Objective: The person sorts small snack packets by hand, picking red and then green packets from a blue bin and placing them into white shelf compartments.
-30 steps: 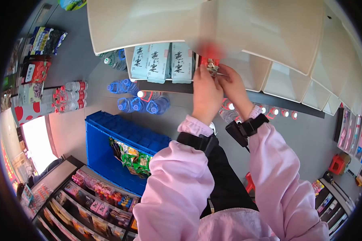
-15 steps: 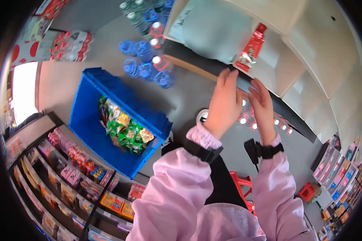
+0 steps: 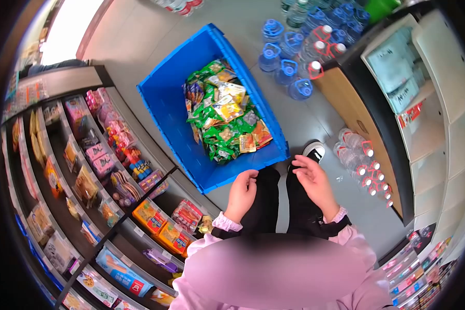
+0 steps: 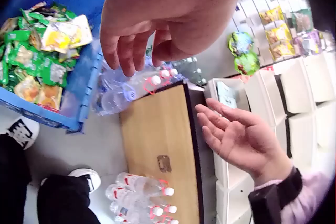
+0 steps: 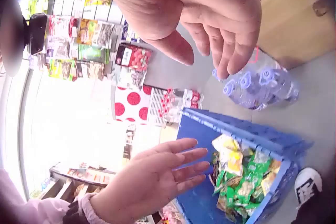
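Observation:
Both hands are free of any object. My left hand (image 3: 241, 196), fingers loosely bent, hangs near the close edge of a blue plastic crate (image 3: 163, 111). To its right, my right hand (image 3: 315, 186) is held with relaxed, spread fingers, above the shoe and trouser legs. Inside the crate lies a heap of small snack packets (image 3: 225, 116), mostly green with some yellow and white ones. A red packet (image 3: 411, 116) sits in a white bin on the right, beside pale blue packages (image 3: 395, 67).
Large water bottles (image 3: 287, 72) stand on the floor beyond the crate. More clear bottles (image 3: 364, 160) lie along the wooden base (image 3: 356, 113) of the bin unit. A shelf rack (image 3: 82, 243) full of snacks runs along the left. A white-and-black shoe (image 3: 314, 150) is on the floor.
Both hands let go of the red packet in the white bin and drew back from it. The view has turned left, and the hands now hang lower, near the blue crate.

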`<state>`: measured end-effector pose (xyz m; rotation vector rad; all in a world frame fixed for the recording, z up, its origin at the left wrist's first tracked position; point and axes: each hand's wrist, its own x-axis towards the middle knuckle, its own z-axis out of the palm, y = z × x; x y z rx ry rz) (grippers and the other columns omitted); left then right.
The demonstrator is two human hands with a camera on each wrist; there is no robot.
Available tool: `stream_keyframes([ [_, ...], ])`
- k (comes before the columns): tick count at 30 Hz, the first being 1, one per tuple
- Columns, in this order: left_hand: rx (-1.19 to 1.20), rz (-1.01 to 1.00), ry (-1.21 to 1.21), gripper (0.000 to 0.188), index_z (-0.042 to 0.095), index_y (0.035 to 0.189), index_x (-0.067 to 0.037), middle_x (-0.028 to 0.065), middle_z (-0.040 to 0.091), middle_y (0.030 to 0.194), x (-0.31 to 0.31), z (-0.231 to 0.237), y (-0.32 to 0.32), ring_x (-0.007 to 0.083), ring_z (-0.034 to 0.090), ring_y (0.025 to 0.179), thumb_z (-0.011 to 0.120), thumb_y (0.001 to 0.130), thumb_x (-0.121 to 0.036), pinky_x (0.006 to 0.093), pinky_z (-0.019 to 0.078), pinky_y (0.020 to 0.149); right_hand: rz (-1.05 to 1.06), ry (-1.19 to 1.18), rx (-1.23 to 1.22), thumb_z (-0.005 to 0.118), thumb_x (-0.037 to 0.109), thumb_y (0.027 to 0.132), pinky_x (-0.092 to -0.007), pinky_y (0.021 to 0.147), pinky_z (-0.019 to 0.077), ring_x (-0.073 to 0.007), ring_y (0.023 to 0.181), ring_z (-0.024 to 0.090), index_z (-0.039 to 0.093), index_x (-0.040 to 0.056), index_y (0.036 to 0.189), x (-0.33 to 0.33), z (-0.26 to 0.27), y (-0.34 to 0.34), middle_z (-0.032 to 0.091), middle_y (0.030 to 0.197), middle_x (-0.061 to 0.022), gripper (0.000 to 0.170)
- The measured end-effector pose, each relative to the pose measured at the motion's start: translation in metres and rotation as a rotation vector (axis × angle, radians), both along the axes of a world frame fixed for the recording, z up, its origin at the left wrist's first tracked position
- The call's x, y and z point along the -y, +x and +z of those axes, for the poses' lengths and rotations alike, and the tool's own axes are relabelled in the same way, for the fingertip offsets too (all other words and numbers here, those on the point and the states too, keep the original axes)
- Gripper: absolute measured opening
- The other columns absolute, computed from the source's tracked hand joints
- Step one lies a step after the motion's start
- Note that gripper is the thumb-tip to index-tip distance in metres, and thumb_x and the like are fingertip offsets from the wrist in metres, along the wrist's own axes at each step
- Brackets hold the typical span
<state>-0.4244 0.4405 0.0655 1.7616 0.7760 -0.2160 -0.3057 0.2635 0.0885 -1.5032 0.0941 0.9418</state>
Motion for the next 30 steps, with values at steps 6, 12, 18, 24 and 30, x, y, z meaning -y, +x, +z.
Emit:
stream_keyframes([
  [6, -0.044, 0.169, -0.116, 0.019, 0.053, 0.099, 0.000, 0.0100, 0.060, 0.088, -0.058, 0.005, -0.029, 0.0162, 0.057, 0.080, 0.047, 0.081, 0.000, 0.0267, 0.0453, 0.071, 0.210, -0.036, -0.017, 0.050, 0.002, 0.083, -0.0254, 0.079, 0.0448, -0.0136, 0.091, 0.055, 0.048, 0.0011, 0.113, -0.078, -0.005, -0.018, 0.056, 0.104, -0.0102, 0.031],
  [12, -0.002, 0.280, -0.127, 0.021, 0.053, 0.100, 0.000, 0.0102, 0.060, 0.088, -0.093, -0.005, -0.041, 0.0151, 0.057, 0.077, 0.046, 0.081, 0.001, 0.0263, 0.0455, 0.070, 0.400, -0.081, -0.012, 0.050, 0.004, 0.083, -0.0265, 0.079, 0.0453, -0.0151, 0.093, 0.056, 0.050, 0.0008, 0.110, -0.138, 0.004, -0.018, 0.058, 0.101, -0.0100, 0.027],
  [18, -0.030, 0.383, -0.147, 0.020, 0.053, 0.100, 0.000, 0.0097, 0.060, 0.088, -0.101, -0.009, -0.046, 0.0143, 0.057, 0.078, 0.045, 0.081, 0.001, 0.0262, 0.0457, 0.070, 0.537, -0.091, -0.021, 0.050, 0.005, 0.083, -0.0271, 0.080, 0.0449, -0.0161, 0.093, 0.056, 0.050, 0.0009, 0.109, -0.159, 0.001, -0.008, 0.058, 0.102, -0.0099, 0.026],
  [24, -0.064, 0.481, -0.182, 0.020, 0.052, 0.100, 0.001, 0.0096, 0.059, 0.089, -0.085, -0.010, -0.033, 0.0152, 0.057, 0.079, 0.043, 0.083, 0.000, 0.0262, 0.0461, 0.071, 0.634, -0.077, 0.000, 0.051, 0.008, 0.083, -0.0286, 0.078, 0.0454, -0.0186, 0.091, 0.057, 0.051, 0.0002, 0.106, -0.151, -0.008, 0.016, 0.058, 0.101, -0.0109, 0.024],
  [30, -0.037, 0.580, -0.219, 0.020, 0.052, 0.102, 0.001, 0.0097, 0.058, 0.090, -0.057, -0.021, 0.003, 0.0148, 0.056, 0.080, 0.043, 0.084, -0.001, 0.0259, 0.0461, 0.072, 0.721, -0.098, -0.019, 0.050, 0.006, 0.081, -0.0298, 0.079, 0.0452, -0.0205, 0.090, 0.058, 0.051, 0.0000, 0.104, -0.135, -0.014, 0.062, 0.058, 0.098, -0.0116, 0.023],
])
